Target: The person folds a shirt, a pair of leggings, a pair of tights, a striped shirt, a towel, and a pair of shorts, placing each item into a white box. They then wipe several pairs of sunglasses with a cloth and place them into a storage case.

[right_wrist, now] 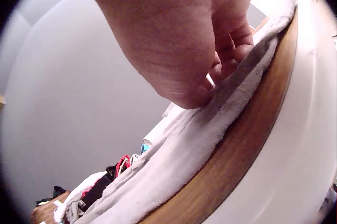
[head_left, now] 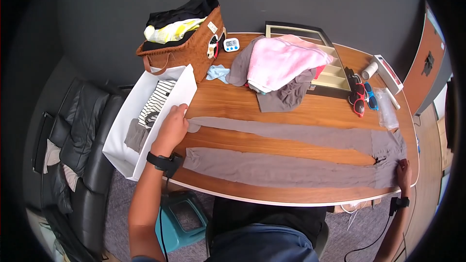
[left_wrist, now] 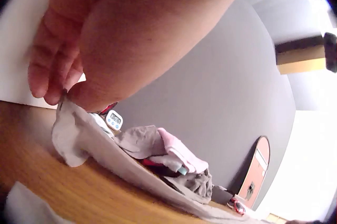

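Observation:
A pair of grey-brown tights (head_left: 291,174) lies stretched across the wooden table, its two legs running left and its waist at the right end. With my left hand (head_left: 171,127) I pinch the foot end of the far leg between thumb and fingers; the left wrist view shows the cloth tip (left_wrist: 68,113) lifted there. The foot of the near leg lies loose just below. At the right edge of the table, my right hand (head_left: 404,172) pinches the waist, and in the right wrist view its fingertips (right_wrist: 197,99) meet on the fabric.
A white bin (head_left: 121,140) with striped and grey clothes stands beside my left hand. Behind it is a brown basket (head_left: 187,58) full of clothes. A pink towel (head_left: 286,60), a compartment case (head_left: 340,80), sunglasses (head_left: 359,102) and a timer (head_left: 231,44) are farther back.

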Demonstrator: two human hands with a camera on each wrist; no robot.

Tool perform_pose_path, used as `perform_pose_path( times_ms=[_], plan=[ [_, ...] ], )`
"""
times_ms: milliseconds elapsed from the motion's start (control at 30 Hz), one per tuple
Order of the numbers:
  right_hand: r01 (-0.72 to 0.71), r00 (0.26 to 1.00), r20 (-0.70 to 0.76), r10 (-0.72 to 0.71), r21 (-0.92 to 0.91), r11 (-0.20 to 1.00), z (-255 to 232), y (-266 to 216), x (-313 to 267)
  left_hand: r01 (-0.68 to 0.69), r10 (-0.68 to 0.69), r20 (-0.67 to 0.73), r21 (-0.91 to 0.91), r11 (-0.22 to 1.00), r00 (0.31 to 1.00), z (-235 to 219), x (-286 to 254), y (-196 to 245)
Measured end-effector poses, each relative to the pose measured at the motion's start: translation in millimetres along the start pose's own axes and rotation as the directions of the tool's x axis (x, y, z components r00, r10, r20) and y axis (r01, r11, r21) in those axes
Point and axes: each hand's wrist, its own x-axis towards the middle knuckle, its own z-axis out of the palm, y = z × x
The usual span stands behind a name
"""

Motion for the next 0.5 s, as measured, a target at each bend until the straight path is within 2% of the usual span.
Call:
perform_pose_path(
  times_ms=[33, 167, 233, 267, 300, 333, 367, 433, 500],
  plan=[
    [0.000, 1.000, 0.003, 0.000, 0.000, 1.000, 0, 4, 1, -0.018, 0.018, -0.001, 0.059, 0.998, 1.000, 0, -2, 4],
    [0.020, 1.000, -0.005, -0.019, 0.058, 0.998, 1, 14, -2, -0.069, 0.074, -0.039, 0.104, 0.992, 0.996, -11, -18, 27],
    [0.013, 1.000, 0.005, -0.013, 0.126, 0.992, 7, 24, 4, -0.056, 0.057, 0.074, -0.003, 0.998, 0.996, -21, -28, 32],
    [0.013, 1.000, 0.026, -0.015, 0.098, 0.995, 7, 29, 6, -0.047, 0.047, 0.073, 0.010, 0.999, 0.996, -29, -33, 37],
    [0.005, 1.000, 0.024, -0.008, 0.104, 0.995, 8, 35, 6, 0.050, -0.037, 0.266, -0.044, 0.998, 0.963, -35, -38, 43],
    [-0.004, 1.000, 0.019, 0.002, 0.107, 0.994, 8, 39, 6, 0.155, -0.102, 0.452, -0.082, 0.984, 0.886, -38, -42, 46],
    [-0.003, 1.000, 0.021, 0.001, 0.109, 0.994, 8, 39, 7, 0.156, -0.104, 0.451, -0.081, 0.984, 0.886, -34, -51, 45],
    [-0.010, 1.000, 0.013, 0.009, 0.104, 0.995, 8, 39, 7, -0.074, 0.112, 0.312, -0.132, 0.988, 0.943, -21, -71, 40],
    [0.027, 1.000, -0.017, -0.025, 0.108, 0.994, 13, 56, 11, -0.099, 0.130, 0.300, -0.117, 0.988, 0.945, -16, -76, 37]
  ],
)
